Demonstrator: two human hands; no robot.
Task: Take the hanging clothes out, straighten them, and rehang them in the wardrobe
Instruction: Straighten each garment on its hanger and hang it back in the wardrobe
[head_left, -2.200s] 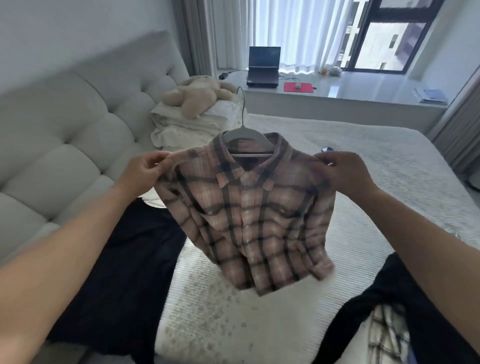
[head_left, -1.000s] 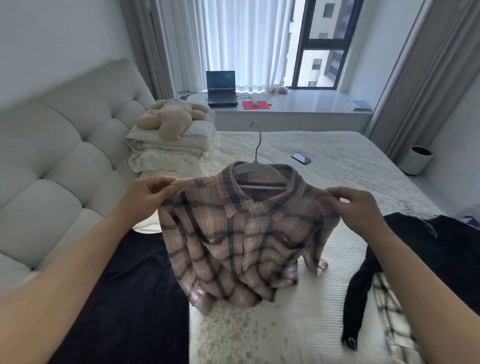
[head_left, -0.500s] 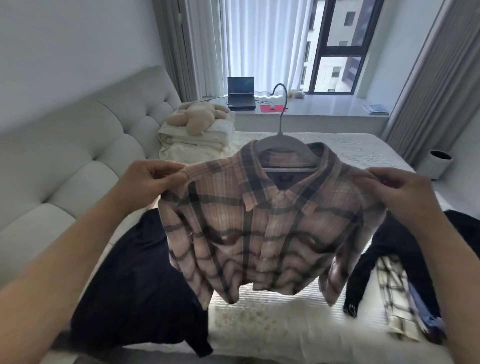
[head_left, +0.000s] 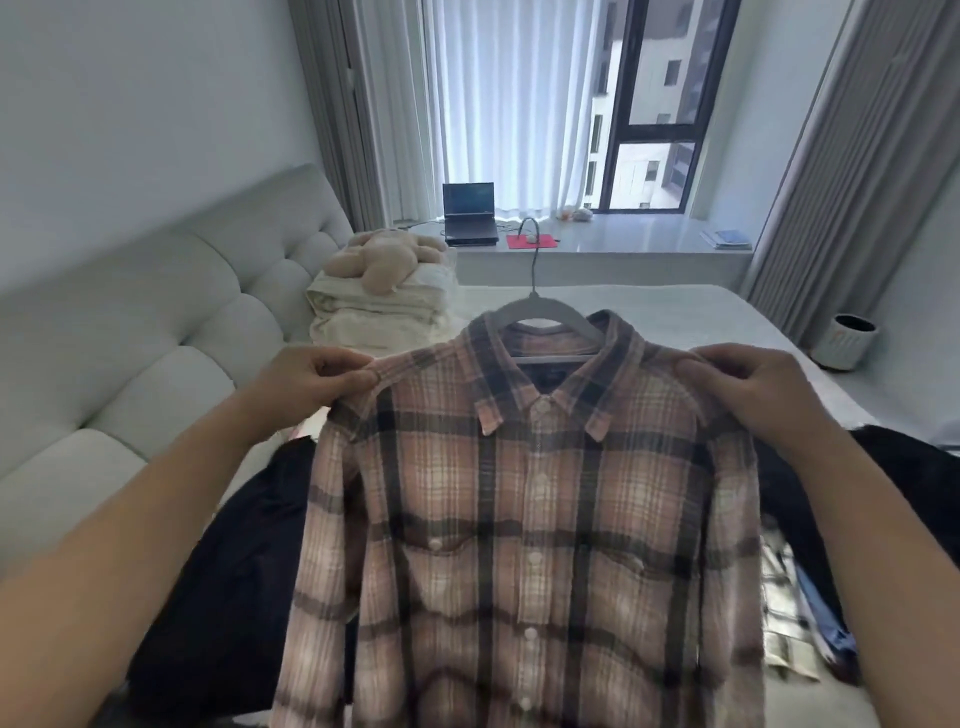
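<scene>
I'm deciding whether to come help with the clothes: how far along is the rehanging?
Done: the plaid shirt is out, buttoned and on its hanger. In hand: the left hand and right hand pinch its shoulders, holding it up straight. Left: hanging it in the wardrobe, which is not in view, and the dark garment and the pile of clothes lying on the bed.

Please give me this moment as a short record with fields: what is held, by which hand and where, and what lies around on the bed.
held item: plaid shirt, buttoned, on a grey hanger
left hand: pinches one shoulder of the shirt
right hand: pinches the other shoulder
shirt position: held up in front of the bed, hanging straight
on the bed: dark garment, folded bedding with a plush toy on top
window ledge: laptop, open
</scene>
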